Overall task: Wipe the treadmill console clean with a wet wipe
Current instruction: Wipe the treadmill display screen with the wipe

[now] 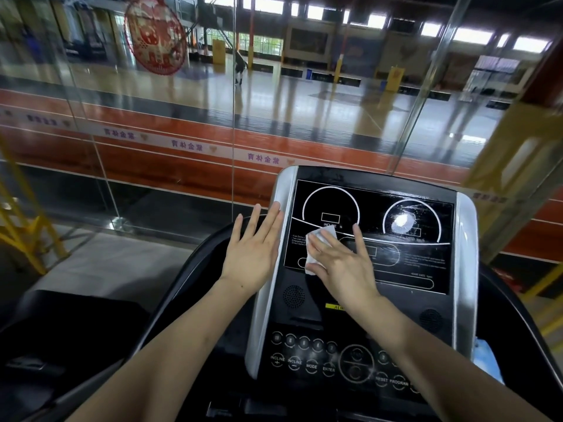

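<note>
The wet wipe was pressed flat under the right hand, fingers spread, on the lower-left part of the treadmill console display. Most unwiped panel probably lay to the hand's right. The left hand was kept open and flat, fingertips touching the console's silver left edge.

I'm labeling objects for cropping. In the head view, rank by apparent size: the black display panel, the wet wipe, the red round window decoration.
1. Black display panel
2. Red round window decoration, though it sits farther away
3. Wet wipe, partly hidden under the right hand
</note>
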Demonstrator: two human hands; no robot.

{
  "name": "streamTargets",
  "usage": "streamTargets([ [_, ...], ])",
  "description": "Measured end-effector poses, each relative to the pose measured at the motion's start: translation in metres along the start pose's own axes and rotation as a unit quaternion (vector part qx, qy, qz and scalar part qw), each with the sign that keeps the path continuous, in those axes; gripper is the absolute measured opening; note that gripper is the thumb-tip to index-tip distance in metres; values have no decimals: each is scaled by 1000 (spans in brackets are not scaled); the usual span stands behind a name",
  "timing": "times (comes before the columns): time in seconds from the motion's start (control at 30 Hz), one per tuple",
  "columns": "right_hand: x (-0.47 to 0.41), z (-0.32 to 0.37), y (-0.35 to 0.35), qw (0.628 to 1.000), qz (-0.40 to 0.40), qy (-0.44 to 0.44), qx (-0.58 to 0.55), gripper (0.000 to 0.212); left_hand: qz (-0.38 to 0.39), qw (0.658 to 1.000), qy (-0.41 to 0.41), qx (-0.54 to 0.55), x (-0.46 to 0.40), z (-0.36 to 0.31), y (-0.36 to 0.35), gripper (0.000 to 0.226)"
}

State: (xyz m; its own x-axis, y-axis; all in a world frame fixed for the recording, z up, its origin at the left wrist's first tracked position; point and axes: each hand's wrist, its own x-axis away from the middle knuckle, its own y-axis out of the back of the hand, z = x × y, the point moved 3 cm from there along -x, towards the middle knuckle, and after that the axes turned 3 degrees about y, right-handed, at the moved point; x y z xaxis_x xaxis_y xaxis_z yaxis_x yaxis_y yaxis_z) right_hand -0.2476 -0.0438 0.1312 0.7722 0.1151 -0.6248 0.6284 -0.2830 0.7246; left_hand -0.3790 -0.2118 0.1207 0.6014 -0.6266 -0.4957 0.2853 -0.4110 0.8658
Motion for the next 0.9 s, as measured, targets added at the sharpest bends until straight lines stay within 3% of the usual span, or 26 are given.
streamTargets([
  [0.2,-24,34,-11,1000,22,1,-20,58,-1,1000,7,-12,0,-2,-2,66],
  [0.5,43,-35,1,996,-3,-83,-17,51,-13,999,27,-28,1,-16,4,65],
  [0.73,7,5,-17,995,-8,-66,-69,49,-21,999,-11,-48,4,-34,-3,62],
  [0.9,68,-52,3,992,-28,-115,-38,47,-27,999,-18,-34,4,-48,-4,65],
])
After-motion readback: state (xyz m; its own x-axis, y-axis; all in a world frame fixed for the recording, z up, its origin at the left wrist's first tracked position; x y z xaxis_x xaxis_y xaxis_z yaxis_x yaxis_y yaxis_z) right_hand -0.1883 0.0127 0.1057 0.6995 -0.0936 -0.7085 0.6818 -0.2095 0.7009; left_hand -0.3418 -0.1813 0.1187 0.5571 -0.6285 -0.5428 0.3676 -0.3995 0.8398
